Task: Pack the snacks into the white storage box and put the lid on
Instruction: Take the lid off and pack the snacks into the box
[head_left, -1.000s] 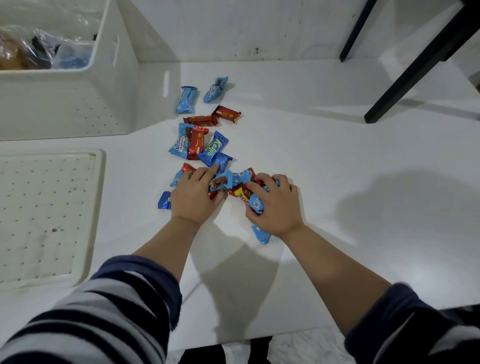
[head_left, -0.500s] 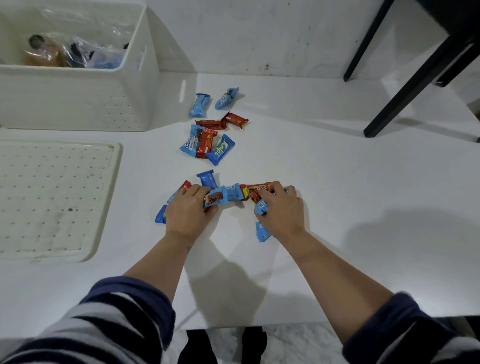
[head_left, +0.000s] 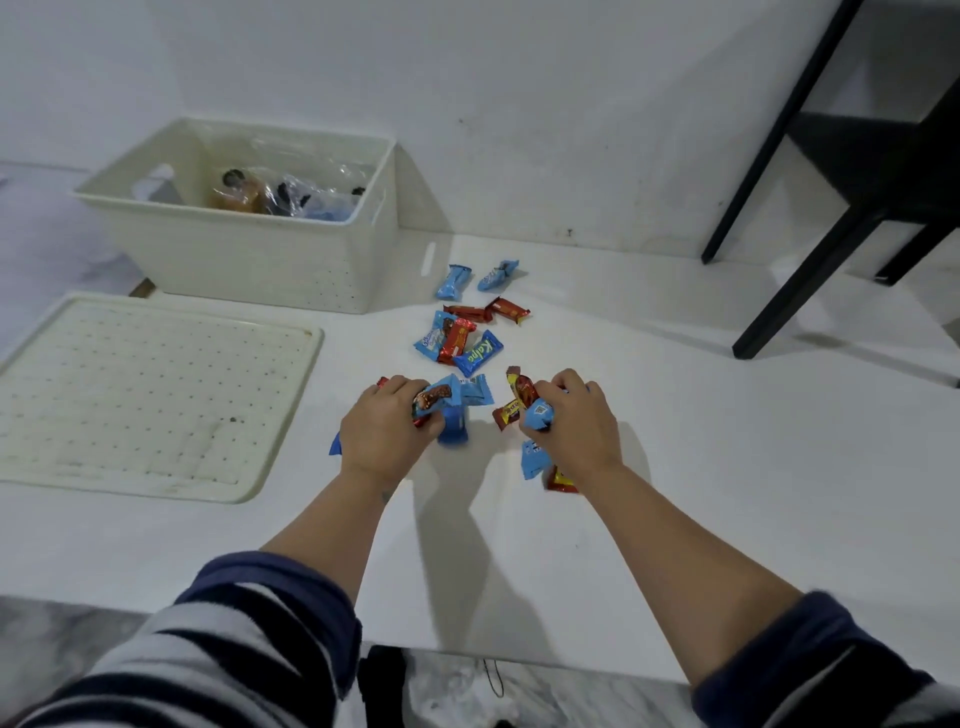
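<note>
White tabletop (head_left: 675, 467) carries our work: our left hand (head_left: 387, 434) grips a bunch of snack packets (head_left: 441, 400), our right hand (head_left: 574, 426) curls round another bunch (head_left: 532, 402). More loose packets (head_left: 467, 338) lie beside the open storage box (head_left: 249, 254) at the far-left corner; its lid (head_left: 145, 395) lies flat along the left edge.

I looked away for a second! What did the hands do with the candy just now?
Both hands closed around wrappers and began lifting: the left hand grips blue and red foil snack packets, the right hand another bunch. The farther loose snack wrappers, white plastic storage box and flat white perforated lid stayed put.
</note>
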